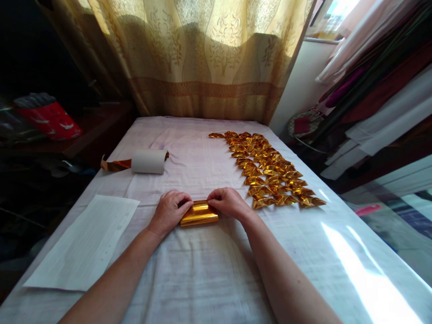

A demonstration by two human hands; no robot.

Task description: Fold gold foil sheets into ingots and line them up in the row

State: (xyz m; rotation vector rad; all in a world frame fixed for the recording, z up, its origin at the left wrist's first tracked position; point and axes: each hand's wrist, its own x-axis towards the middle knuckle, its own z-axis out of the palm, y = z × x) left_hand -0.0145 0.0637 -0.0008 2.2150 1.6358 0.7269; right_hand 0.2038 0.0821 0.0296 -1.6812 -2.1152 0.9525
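Note:
A sheet of shiny gold foil paper (200,214), partly rolled or folded over, lies on the white cloth in front of me. My left hand (173,208) pinches its far left corner between thumb and fingers. At the far right corner, my right hand (228,202) grips the same sheet in a pinch. To the right, several folded gold foil pieces (270,168) sit in close rows. Beyond my left hand is a pale cardboard roll (148,161) on its side, with a strip of gold foil (116,165) sticking out at its left end.
A printed white paper (84,243) lies at the left of the cloth-covered table (202,279). On the dark side furniture stands a red container (54,119). A patterned curtain (216,54) hangs behind; clothes (378,103) hang at right.

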